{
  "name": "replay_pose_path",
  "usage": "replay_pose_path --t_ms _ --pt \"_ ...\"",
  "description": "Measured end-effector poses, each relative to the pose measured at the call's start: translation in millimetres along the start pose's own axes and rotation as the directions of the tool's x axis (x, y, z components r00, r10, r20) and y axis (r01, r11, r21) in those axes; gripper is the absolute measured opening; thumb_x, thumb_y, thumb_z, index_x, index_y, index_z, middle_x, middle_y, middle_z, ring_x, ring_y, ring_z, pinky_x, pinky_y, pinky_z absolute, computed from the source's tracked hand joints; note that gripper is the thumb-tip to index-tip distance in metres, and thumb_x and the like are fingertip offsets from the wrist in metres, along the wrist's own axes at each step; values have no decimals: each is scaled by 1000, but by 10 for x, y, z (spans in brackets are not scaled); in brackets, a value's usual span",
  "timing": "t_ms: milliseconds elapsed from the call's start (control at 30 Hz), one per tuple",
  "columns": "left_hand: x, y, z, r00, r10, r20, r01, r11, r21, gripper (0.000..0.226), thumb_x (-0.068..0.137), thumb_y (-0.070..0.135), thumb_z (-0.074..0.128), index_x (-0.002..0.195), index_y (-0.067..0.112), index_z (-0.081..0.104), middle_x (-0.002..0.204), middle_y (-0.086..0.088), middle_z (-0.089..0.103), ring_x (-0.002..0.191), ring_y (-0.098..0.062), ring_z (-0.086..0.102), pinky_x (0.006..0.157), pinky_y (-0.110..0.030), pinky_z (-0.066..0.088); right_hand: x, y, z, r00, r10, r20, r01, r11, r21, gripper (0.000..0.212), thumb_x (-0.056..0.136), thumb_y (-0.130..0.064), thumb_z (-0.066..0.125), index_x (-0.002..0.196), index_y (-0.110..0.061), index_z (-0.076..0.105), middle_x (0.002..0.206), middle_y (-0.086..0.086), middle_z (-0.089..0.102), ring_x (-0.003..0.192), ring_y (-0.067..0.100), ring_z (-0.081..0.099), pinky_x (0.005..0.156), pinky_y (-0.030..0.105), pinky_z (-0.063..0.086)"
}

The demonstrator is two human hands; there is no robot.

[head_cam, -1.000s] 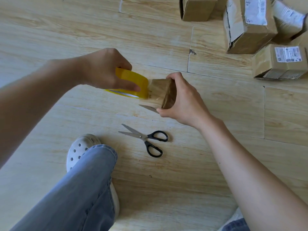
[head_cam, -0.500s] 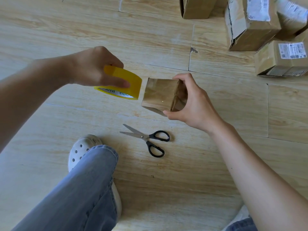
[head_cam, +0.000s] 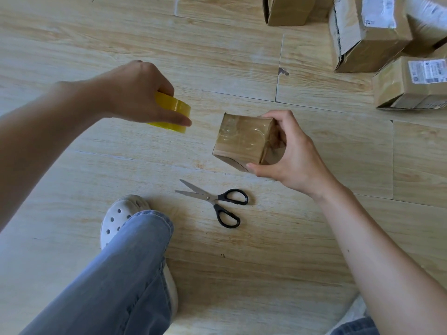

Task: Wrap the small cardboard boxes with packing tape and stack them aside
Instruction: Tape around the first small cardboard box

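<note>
Stretching in from the bottom left, a leg in blue jeans ends in a white perforated clog planted on the pale wood-grain floor. Just beyond the clog, black-handled scissors lie flat on the floor with their blades a little apart and pointing left; neither hand touches them.

Past the scissors, the right hand grips the small cardboard box from its right side, with the thumb under the near lower corner and the fingers curled over the far top edge. The box sits tilted, and its upper face is glossy with wrinkled clear tape. Whether its lower edge touches the floor cannot be told.

To the left, apart from the box with bare floor between them, the left hand holds the yellow tape roll, the fingers curled over the top and the thumb pressed along its near rim.

Farthest away, at the upper right, a cluster of brown boxes stands together, some bearing white labels.
</note>
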State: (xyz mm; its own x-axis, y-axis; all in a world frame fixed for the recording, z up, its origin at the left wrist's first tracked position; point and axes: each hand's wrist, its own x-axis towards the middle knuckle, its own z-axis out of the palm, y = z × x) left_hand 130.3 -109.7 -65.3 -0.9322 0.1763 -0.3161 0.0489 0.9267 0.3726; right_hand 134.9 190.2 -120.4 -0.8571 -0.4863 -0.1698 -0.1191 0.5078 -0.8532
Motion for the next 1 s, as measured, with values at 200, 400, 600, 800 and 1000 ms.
replay_pose_path --t_ms 200,400,600,800,1000 --pt "80 51 39 998 -51 38 52 998 -29 65 54 74 59 54 9 54 49 -3 43 49 -19 44 49 -25 31 6 76 -68 1000 10 7 -10 1000 20 82 61 -23 91 128 -28 43 118 -7 52 108 6 53 75 21 48" --pt "68 41 66 992 -116 45 119 991 -55 68 45 77 60 52 10 50 49 0 36 49 -17 37 49 -26 28 -12 105 -72 1000 -2 -26 1 1000 -13 86 58 -22 93 130 -28 46 121 -7 52 113 4 49 98 16 38" --pt "50 29 75 987 -154 44 158 982 -102 67 42 76 65 51 11 52 47 4 36 48 -15 38 49 -25 29 -41 137 -42 1000 1 -12 0 998 65 88 58 -21 93 132 -26 47 121 -5 58 116 13 54 104 32 43" --pt "68 31 131 987 -145 65 151 985 -88 63 44 74 65 49 13 51 47 4 37 48 -15 39 49 -24 29 -73 176 -1 1000 26 -6 -25 989 143 89 58 -14 92 134 -23 47 122 -9 58 116 1 53 98 11 37" --pt "144 57 276 982 -153 111 164 981 -103 60 44 73 65 46 16 47 48 3 37 48 -14 39 49 -24 29 -122 247 34 998 55 9 -56 980 192 89 61 -5 90 135 -24 44 125 -2 58 120 6 53 102 14 37"
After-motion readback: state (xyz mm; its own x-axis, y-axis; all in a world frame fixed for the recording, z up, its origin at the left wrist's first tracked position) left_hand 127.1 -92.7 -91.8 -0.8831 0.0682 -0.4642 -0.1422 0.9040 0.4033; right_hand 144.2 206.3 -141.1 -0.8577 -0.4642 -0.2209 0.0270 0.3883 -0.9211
